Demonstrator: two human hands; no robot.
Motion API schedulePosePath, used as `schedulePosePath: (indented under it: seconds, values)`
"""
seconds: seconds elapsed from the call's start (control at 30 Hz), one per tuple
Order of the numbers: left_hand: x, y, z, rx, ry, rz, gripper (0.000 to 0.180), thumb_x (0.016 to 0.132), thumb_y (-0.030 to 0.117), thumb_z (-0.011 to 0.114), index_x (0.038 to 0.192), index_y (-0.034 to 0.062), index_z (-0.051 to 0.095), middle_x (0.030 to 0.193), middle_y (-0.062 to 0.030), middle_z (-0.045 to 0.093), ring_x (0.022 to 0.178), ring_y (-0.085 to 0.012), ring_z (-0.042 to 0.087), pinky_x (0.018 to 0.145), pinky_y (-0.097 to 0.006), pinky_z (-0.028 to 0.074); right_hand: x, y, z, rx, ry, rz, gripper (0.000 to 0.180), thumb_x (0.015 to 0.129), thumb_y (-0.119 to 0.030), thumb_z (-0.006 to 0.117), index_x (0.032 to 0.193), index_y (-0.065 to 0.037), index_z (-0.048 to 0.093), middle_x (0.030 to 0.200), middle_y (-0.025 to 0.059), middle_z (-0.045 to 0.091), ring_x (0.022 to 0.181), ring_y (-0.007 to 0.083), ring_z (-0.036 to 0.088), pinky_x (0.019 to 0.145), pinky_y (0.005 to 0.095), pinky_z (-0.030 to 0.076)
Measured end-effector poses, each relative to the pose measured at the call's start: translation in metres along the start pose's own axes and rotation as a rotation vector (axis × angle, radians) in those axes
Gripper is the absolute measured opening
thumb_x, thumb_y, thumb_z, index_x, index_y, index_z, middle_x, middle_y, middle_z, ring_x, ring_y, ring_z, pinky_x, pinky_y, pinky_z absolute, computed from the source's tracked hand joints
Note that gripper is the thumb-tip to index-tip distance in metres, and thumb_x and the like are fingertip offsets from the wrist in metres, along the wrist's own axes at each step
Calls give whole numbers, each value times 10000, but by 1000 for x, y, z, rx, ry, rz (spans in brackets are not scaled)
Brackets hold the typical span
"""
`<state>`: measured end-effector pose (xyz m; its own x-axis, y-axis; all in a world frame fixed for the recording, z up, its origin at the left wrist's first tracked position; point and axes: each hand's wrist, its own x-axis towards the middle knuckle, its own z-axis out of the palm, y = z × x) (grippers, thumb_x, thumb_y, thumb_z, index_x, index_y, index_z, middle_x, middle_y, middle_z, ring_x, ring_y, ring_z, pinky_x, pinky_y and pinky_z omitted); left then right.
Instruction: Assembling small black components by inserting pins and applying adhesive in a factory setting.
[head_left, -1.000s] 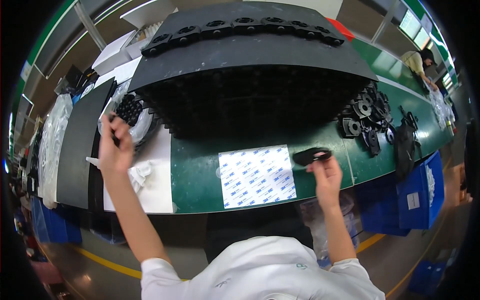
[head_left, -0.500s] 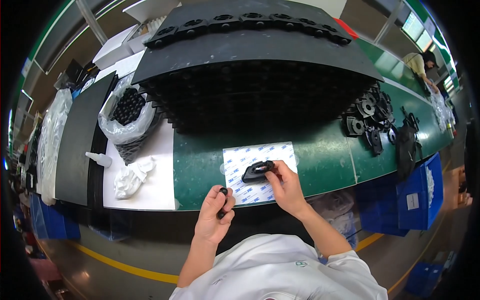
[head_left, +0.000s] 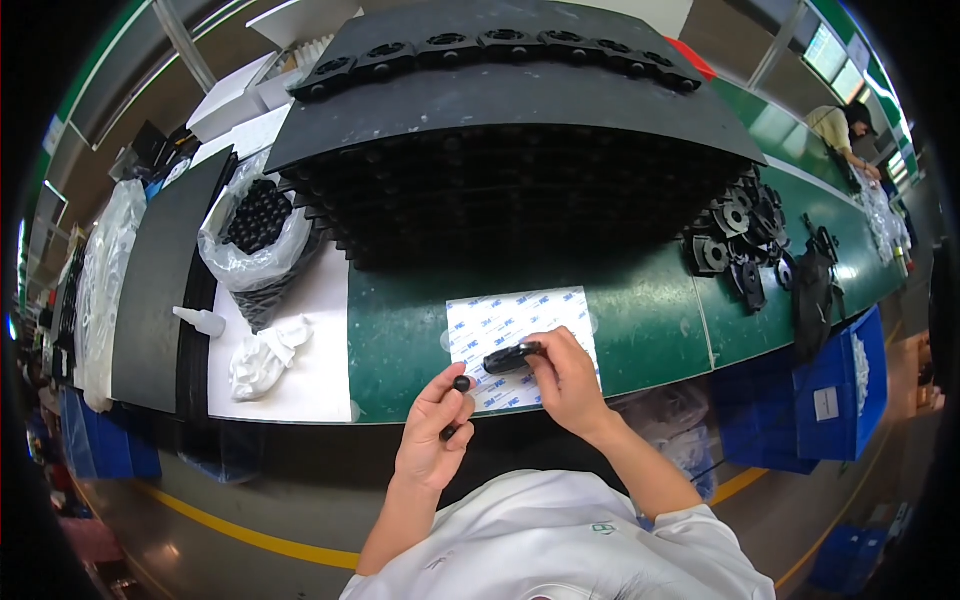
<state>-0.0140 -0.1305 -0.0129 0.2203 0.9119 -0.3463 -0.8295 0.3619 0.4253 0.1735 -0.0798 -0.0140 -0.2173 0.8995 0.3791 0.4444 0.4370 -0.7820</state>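
Note:
My right hand (head_left: 572,388) pinches a black plastic part (head_left: 508,358) by its right end, tilted above a white sheet with blue print (head_left: 515,308). Close by on the left, my left hand (head_left: 432,432) is closed round small black round pieces. One black ball (head_left: 461,383) shows at the thumb and fingertips, and a second dark piece (head_left: 447,433) shows lower, among the curled fingers. I cannot tell whether the two are joined. Between the ball and the plastic part there is a small gap.
Stacked black boards (head_left: 520,130) stand at the back, with a row of black parts on top. To the left are a plastic bag of black balls (head_left: 258,222), a white bottle (head_left: 200,321) and crumpled white cloth (head_left: 266,358). Loose black parts (head_left: 740,235) lie right, near blue bins (head_left: 838,392).
My right hand has turned the black plastic part, so it now shows a narrower side. My left hand has moved slightly right, bringing the ball nearer the part.

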Motion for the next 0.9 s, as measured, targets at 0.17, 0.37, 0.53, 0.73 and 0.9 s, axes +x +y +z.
schedulePosePath:
  seconds: [0.17,0.37,0.53,0.73,0.9]
  values:
    - [1,-2,2,48,15,42,253,842,24,586,1092,53,564,953,-23,578,611,-33,412,411,-151,273,1,1,3,7,0,-93,207,780,89,515,955,-17,550,814,96,535,679,198,519,575,265,414]
    - [7,-5,20,291,106,153,207,789,-35,622,978,30,566,838,-28,562,503,-16,368,411,-153,262,-4,13,-8,807,83,309,82,905,-67,505,984,-46,499,917,47,592,727,72,479,678,214,400]
    - [19,-9,39,486,95,197,236,729,-47,672,940,10,583,716,3,545,525,-7,387,434,-152,262,2,-6,-15,1232,85,542,79,924,-136,503,991,-94,503,905,32,566,762,93,477,681,225,376]
    - [28,-15,50,579,58,270,220,689,-49,705,885,3,620,674,24,535,591,-17,440,533,-154,332,1,-7,-21,1254,94,528,81,923,-131,504,994,-92,508,889,33,565,755,93,476,670,228,374]
    - [29,-18,52,582,42,269,215,679,-48,715,869,0,626,696,14,556,613,-22,456,557,-159,351,0,-6,-20,1224,98,504,79,924,-126,501,991,-87,513,892,33,571,745,89,472,668,232,378]
